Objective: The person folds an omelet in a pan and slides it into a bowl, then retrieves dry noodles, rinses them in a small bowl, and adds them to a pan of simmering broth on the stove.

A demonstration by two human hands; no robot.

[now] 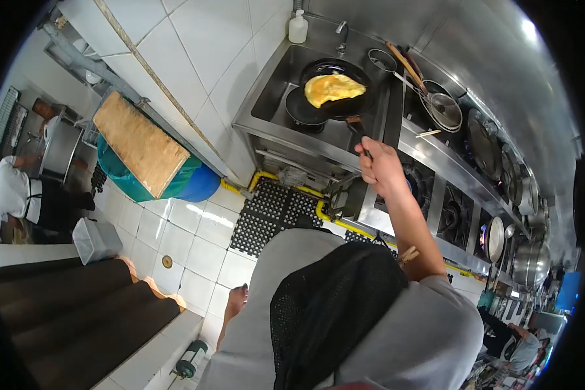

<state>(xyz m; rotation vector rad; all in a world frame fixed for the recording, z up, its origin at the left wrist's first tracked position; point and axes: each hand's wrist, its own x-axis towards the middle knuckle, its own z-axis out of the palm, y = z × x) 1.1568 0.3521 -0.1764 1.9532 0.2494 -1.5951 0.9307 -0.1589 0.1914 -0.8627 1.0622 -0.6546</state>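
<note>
My right hand (379,165) is closed around the dark handle of a black frying pan (318,67), holding it over the sink. In the pan lies a folded yellow omelette (332,88), browned in patches. A second, smaller black pan (302,109) sits in the sink (273,97), partly covered by the held pan. My left hand (238,298) hangs low by my side, away from the sink. Its fingers look loose, with nothing visible in them, though they show small.
Strainers (443,110) and wooden-handled tools lie right of the sink. Stove burners (453,211) run along the right. A soap bottle (298,27) stands behind the sink by the faucet (342,36). Black mats (266,218) cover the floor. Other people (23,192) work at far left and lower right.
</note>
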